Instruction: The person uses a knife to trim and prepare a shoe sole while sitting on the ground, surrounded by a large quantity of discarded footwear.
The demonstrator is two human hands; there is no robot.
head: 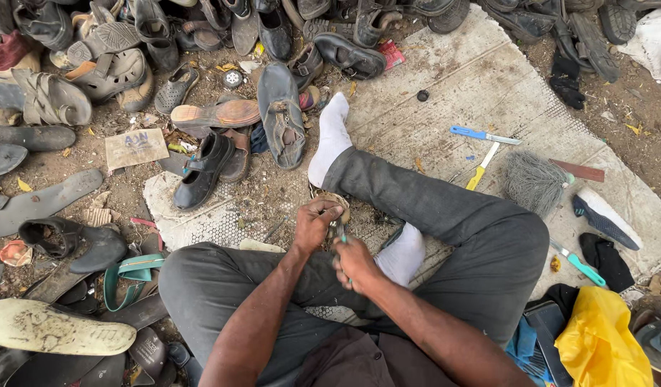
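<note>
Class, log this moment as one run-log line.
left hand: grips worn sandal | right hand: works small tool on it | posture: seated cross-legged on mat | around: old shoes

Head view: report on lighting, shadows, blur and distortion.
Head view: soft, even daylight with only faint shadows under the shoes; no glare. The left hand and right hand are slightly soft around the small item they work on; the black shoe and blue-handled knife look sharp. Wide-angle stretching shows at the edges.
</note>
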